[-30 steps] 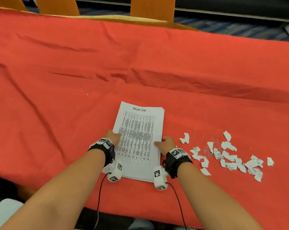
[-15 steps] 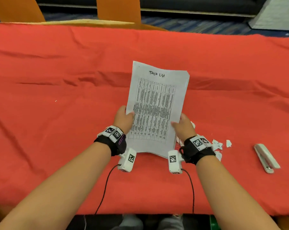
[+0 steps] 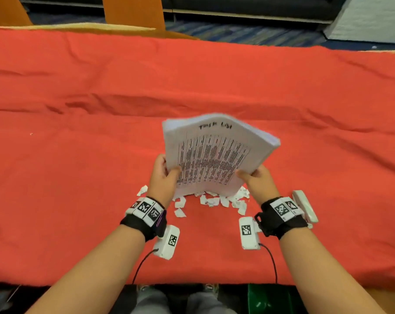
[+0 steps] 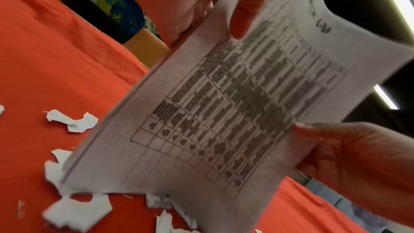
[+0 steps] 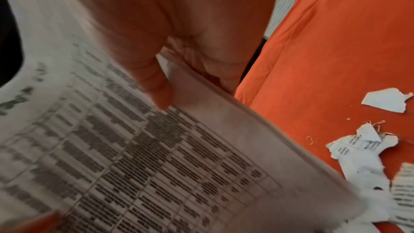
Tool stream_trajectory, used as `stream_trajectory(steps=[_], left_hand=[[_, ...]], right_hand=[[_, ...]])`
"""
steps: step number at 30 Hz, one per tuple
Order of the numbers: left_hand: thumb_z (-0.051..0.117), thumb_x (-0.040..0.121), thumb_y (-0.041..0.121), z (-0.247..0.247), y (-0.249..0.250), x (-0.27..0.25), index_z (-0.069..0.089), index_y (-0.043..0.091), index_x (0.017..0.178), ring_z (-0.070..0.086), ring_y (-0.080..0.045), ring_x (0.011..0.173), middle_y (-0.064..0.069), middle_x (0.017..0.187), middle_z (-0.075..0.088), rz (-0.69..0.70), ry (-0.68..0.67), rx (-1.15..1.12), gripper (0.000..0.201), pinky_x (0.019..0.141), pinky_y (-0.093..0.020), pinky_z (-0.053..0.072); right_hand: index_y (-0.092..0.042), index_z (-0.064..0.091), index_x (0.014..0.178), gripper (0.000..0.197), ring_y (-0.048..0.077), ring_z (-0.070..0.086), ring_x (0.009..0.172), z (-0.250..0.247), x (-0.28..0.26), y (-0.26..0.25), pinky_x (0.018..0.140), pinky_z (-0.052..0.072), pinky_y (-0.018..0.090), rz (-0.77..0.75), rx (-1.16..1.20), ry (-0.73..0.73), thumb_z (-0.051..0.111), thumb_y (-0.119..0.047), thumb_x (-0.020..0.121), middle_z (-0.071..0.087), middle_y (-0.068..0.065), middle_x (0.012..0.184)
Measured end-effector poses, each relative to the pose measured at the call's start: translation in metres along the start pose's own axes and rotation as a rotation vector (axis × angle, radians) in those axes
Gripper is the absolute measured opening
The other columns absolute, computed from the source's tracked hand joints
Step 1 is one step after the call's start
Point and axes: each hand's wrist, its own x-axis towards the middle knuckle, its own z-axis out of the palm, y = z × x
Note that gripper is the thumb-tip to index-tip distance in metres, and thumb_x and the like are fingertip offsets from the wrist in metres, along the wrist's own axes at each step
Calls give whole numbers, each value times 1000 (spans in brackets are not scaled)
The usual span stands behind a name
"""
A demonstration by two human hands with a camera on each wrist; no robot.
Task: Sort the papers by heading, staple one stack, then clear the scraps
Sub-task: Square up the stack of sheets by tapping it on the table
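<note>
The head camera looks forward and down from above the near edge of the desk [image 3: 78, 177], taking in both forearms at 6 o'clock, the paper stack [image 3: 214, 155] at centre and chairs at 12 o'clock. The left wrist camera sits very close under the left hand [image 4: 190, 3], facing up along it toward 1 o'clock, so the stack [image 4: 224, 112] fills the frame; the right wrist camera, equally close, faces along the right hand [image 5: 168, 24] toward 11 o'clock. All three share the printed stack [image 5: 156, 166] and the scraps [image 3: 210, 200] below it, and the left wrist view also catches the right hand [image 4: 347, 157] at 4 o'clock.
</note>
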Motion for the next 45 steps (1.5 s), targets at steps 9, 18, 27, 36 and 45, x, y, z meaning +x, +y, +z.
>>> stream_trajectory(steps=[9, 18, 27, 36, 45], left_hand=[[56, 93, 14, 26, 1, 0, 50, 16, 130, 60, -5, 106, 5, 118, 64, -3, 146, 6, 38, 93, -26, 46], [57, 93, 11, 20, 28, 15, 52, 10, 125, 62, -9, 102, 1, 113, 65, 33, 241, -102, 33, 92, -21, 48], [64, 89, 17, 30, 46, 12, 46, 2, 131, 59, -21, 100, 1, 95, 60, -212, 190, -489, 48, 87, -34, 50], [63, 84, 4, -57, 24, 33, 61, 21, 99, 68, -18, 77, -4, 97, 72, -167, 97, -272, 23, 69, -31, 55], [59, 87, -2, -48, -4, 35, 59, 20, 89, 62, -15, 81, 1, 89, 66, -83, 98, 74, 22, 73, -31, 50]], right_hand=[[-23, 59, 114, 24, 16, 61, 104, 12, 8, 11, 92, 47, 31, -28, 4, -38, 54, -13, 93, 64, -13, 101], [-23, 57, 109, 35, 20, 64, 107, -8, 10, 25, 96, 50, 40, 134, 111, 74, 72, -30, 78, 67, 5, 115], [-11, 52, 129, 41, 26, 59, 118, 0, 8, 7, 97, 50, 39, 157, 813, -25, 56, -4, 88, 61, 12, 128], [-16, 68, 102, 50, 27, 67, 102, -40, 12, 7, 93, 50, 45, 111, 442, 94, 83, -29, 57, 70, 8, 112], [-27, 73, 85, 22, 19, 66, 91, -30, 9, 23, 89, 49, 38, 57, 167, 146, 68, -5, 81, 73, -8, 93]])
